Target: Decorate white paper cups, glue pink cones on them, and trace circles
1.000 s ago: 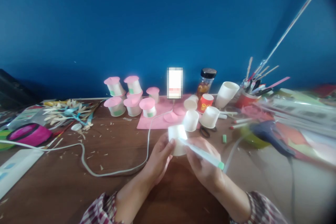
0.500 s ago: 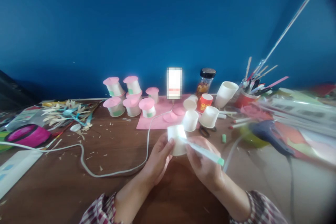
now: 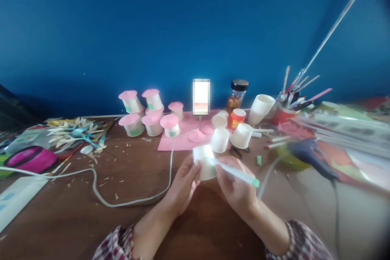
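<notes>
Both hands are out over the near middle of the tabletop [image 3: 201, 227], and both are gripping something. Left hand [image 3: 185, 175] has its thumb and fingers wrapped on the left side of a small white paper cup [image 3: 204, 170], and the right hand [image 3: 239, 189] is closed around a whitish pen [image 3: 237, 172], tip right up at the cup's right side. Glare on the paper makes it tough to tell what's marked there or which end of the cup is up.

Compared with a second ago, not a lot has changed. Same grips, same cup, roughly the same spot, but the pen's green back end sits a bit higher now, so the pen lies flatter. Whole view has slid slightly too, so the stuff farther back shows up a touch more to the left.

Nothing else looks shuffled. Pink-topped cups [image 3: 133, 129] are still grouped far left, some stacked two high, near a pink sheet [image 3: 183, 141]. Small green cap [image 3: 258, 160] lies to the right, just beyond the right hand, with the red cup [image 3: 237, 120] and the dark-lidded jar [image 3: 237, 96] farther back.
</notes>
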### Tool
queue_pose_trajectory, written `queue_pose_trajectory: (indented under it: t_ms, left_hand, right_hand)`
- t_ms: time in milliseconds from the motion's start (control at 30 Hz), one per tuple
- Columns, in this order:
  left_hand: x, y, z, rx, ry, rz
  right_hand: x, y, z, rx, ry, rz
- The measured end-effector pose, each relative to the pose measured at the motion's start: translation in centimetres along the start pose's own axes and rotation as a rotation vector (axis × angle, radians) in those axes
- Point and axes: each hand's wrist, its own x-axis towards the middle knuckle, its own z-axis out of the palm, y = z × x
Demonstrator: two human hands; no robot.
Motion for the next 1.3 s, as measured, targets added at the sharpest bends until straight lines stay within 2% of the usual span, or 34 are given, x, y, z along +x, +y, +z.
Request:
queue_pose_trajectory:
  t_ms: [333, 467, 700, 1300]
  left_hand:
    - [-0.27, 0.45, 0.37, -0.069, -0.176, 0.088]
    - [-0.27, 0.44, 0.30, -0.035, -0.168, 0.095]
    - [-0.38, 0.40, 0.23, 0.026, -0.177, 0.128]
    - [-0.43, 0.42, 0.33, 0.015, -0.141, 0.112]
  right_hand:
    - [0.21, 0.13, -0.05, 0.042, 0.004, 0.020]
    - [0.17, -0.06, -0.23, 0.035, 0.017, 0.019]
    - [-0.12, -0.22, -0.01, 0.060, 0.006, -0.085]
    - [-0.20, 0.09, 0.20, -0.019, 0.013, -0.060]
